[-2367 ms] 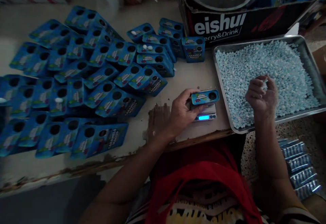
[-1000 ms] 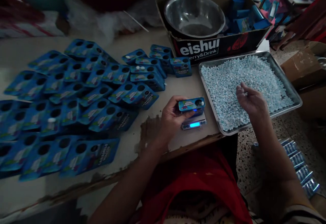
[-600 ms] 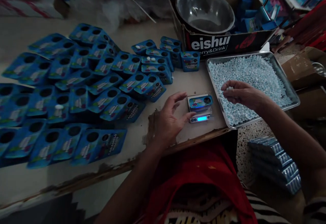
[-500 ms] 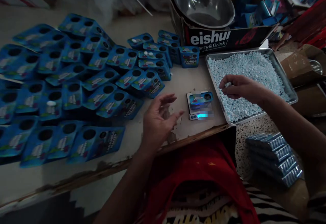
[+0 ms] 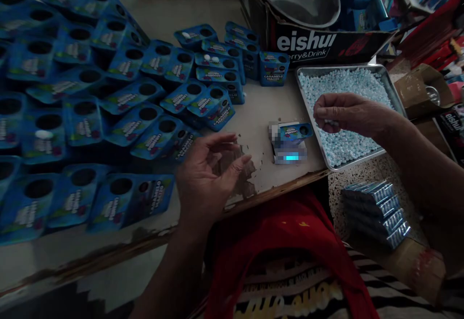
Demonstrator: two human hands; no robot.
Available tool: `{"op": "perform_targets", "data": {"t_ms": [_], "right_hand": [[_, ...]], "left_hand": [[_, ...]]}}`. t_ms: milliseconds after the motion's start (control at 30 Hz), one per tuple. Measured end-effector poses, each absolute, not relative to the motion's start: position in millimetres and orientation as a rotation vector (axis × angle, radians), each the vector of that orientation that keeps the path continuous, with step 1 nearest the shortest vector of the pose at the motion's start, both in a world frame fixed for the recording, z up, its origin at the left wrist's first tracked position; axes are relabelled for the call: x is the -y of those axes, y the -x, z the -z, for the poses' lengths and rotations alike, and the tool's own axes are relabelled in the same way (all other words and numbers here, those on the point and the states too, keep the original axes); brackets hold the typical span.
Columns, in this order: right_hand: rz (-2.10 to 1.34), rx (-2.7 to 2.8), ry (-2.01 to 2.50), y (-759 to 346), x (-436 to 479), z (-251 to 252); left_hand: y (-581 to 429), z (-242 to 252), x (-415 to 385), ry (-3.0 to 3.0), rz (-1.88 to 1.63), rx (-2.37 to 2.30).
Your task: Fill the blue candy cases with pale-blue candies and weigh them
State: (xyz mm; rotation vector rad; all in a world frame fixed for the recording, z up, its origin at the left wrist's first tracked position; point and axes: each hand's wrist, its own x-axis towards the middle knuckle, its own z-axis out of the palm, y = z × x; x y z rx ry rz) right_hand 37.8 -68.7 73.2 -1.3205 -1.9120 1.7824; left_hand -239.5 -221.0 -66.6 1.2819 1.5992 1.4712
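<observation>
My left hand (image 5: 208,179) is held over the front of the table, thumb and fingers apart, with nothing in it. Over the metal tray (image 5: 331,165) my right hand (image 5: 350,116) has its fingers curled together around some candies, mostly hidden by the fingers. Small pale blue and white candies (image 5: 358,84) fill the tray. Between my hands, a small blue candy box (image 5: 295,131) with a round dark opening rests on a small scale-like device (image 5: 292,157) with a lit display, partly blurred. To the left stand many blue boxes (image 5: 116,203), labelled "Caramelo Macizo".
A steel bowl (image 5: 297,0) sits in a black carton (image 5: 304,46) behind the tray, beside more blue packs. Silver-blue wrapped packs (image 5: 377,212) are stacked low on the right. A few candies lie on box tops. The table's front edge (image 5: 268,191) is worn.
My view has shifted a little. My left hand is farther from the device and stays open. My right hand remains over the tray, its fingers now curled more closely over the candies.
</observation>
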Motion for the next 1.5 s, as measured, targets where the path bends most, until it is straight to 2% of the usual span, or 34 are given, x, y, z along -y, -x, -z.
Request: {"op": "perform_targets", "data": {"t_ms": [467, 800, 1100, 1500], "right_hand": [[-1.366, 2.355, 1.430, -30, 62, -68], [-1.485, 2.313, 1.425, -35, 62, -60], [-1.009, 2.653, 1.390, -21, 68, -60], [-1.124, 2.495, 1.405, -24, 72, -47]], "left_hand": [[238, 75, 210, -1.037, -1.375, -1.472], [225, 88, 200, -1.112, -1.334, -1.442], [222, 91, 199, -1.183, -1.245, -1.452], [222, 89, 197, -1.173, -1.206, -1.450]]}}
